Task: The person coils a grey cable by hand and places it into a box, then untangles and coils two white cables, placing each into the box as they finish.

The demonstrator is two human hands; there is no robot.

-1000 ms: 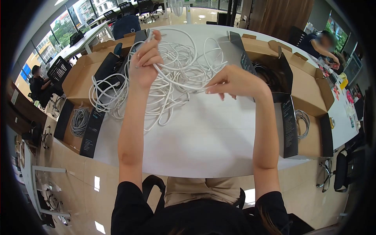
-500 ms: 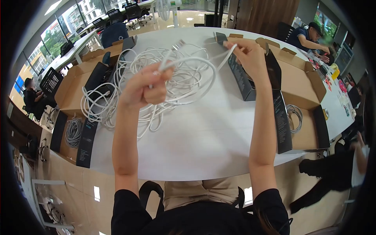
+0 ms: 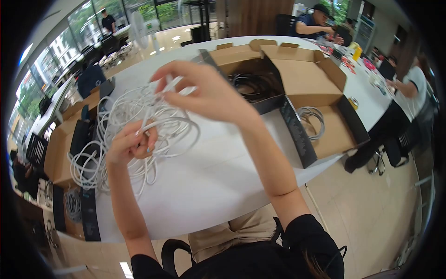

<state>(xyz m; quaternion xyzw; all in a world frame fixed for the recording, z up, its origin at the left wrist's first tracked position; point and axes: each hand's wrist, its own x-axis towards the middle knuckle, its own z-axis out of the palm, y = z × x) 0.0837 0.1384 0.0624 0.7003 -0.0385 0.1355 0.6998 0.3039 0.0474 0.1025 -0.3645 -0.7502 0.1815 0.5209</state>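
Note:
A tangled heap of white network cable [image 3: 118, 109] lies on the left part of the white table. My left hand [image 3: 131, 144] is closed around a strand of it at the near side of the heap, and a loop of cable bends out to the right. Above and to the right, my right hand [image 3: 200, 88] reaches over the heap with thumb and fingers curled about white pieces of the cable. Motion blurs this hand a little, and its palm is turned away.
Open cardboard boxes flank the heap. The left box [image 3: 58, 149] holds a grey cable coil [image 3: 73, 205]. At right, one box holds black cable [image 3: 248, 86], another box [image 3: 341, 125] a grey coil [image 3: 312, 122]. People sit and stand around the far right table end.
My right hand has moved left, over to the heap and near my left hand. My left hand is lower. The whole view has swung to the right.

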